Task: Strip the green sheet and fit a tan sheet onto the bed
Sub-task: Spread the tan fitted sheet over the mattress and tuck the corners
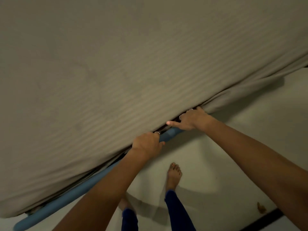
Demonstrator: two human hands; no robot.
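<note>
Looking down from the head view, pretty much the whole frame was filled by the tan sheet [116, 72], a faintly striped one spread flat over the bed, with its near edge pulled down over the side of the mattress. Both hands were kept apart along that edge. The left hand [147, 144] was curled at the sheet's lower edge right over the blue bed rail [66, 197], fingers tucked in underneath, so whether fabric was really pinched couldn't be told for sure. The right hand [193, 119] was placed a bit further along, fingers pushed in under the bunched sheet where some folds were gathered, with one finger stuck out straight toward the left hand. Rings could be seen on both hands. Below, bare feet [174, 174] and dark blue leggings [178, 212] were visible on the pale floor [233, 164]. The green sheet wasn't caught in this shot.
</note>
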